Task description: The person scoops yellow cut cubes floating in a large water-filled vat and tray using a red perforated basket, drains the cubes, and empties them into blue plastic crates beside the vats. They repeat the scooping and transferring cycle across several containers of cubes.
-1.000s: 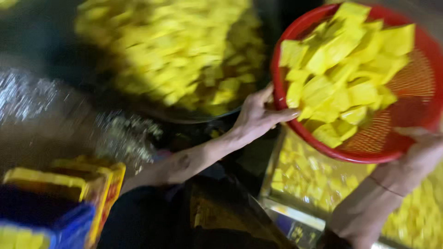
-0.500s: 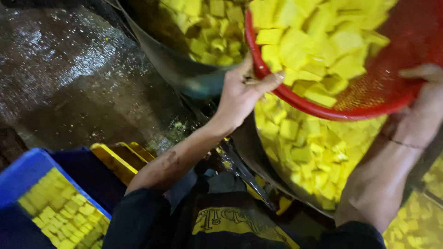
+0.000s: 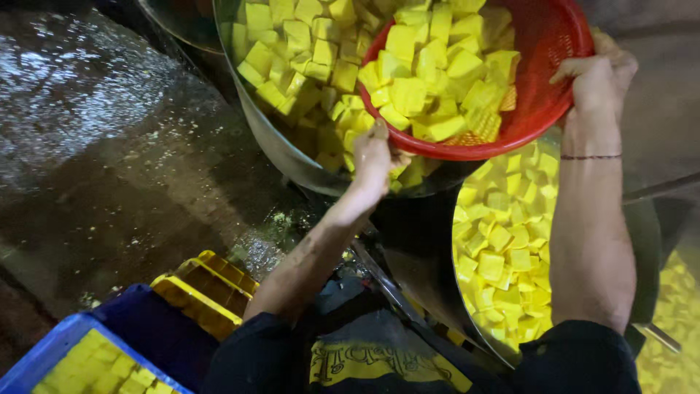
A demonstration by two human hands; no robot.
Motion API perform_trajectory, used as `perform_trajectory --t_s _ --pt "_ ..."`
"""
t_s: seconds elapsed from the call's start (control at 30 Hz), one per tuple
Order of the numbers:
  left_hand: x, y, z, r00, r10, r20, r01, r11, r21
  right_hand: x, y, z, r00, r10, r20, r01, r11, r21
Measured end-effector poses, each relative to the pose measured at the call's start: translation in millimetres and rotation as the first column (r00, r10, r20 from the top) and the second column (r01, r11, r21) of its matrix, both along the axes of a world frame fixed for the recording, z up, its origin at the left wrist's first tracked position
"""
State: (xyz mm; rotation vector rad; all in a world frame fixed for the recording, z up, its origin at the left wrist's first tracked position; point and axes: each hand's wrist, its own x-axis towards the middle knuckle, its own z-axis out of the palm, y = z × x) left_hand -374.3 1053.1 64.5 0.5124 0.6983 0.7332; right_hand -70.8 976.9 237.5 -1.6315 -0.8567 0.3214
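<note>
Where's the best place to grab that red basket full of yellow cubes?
By its thick rolled rim, one of the hands on each opposite side. The red basket is round, mesh-walled and loaded, so the left hand takes the near rim and the right hand the far side, as here.

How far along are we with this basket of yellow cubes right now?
Done: the large metal pot already holds many yellow cubes. In hand: the left hand and right hand grip the rim of the red basket, tilted over the pot and full of cubes. Left: a second metal pot and a blue crate also hold cubes.
</note>
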Motion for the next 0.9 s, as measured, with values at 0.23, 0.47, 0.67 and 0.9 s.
perform_trajectory --t_s 0.23,0.47,0.67,0.9 --pt "76.4 -32.2 -17.7 0.989 -0.081 0.125 0.132 0.867 -0.481 11.8 32.5 43.4 0.884 0.041 0.465 0.114 0.947 -0.301" --pt "114.2 -68.6 -23.5 0.878 0.062 0.474 0.338 0.621 -0.707 -51.4 110.7 37.9 0.711 0.361 0.604 0.232 0.690 -0.685" --pt "146.4 -86.9 -43.3 0.796 0.223 0.563 0.349 0.590 -0.728 -148.0 185.0 -30.2 0.509 0.629 0.587 0.247 0.547 -0.800" --pt "183.9 -77.2 6.7 0.752 -0.100 0.651 0.498 0.734 -0.462 -96.4 55.5 60.5 0.733 0.228 0.640 0.131 0.877 -0.462"
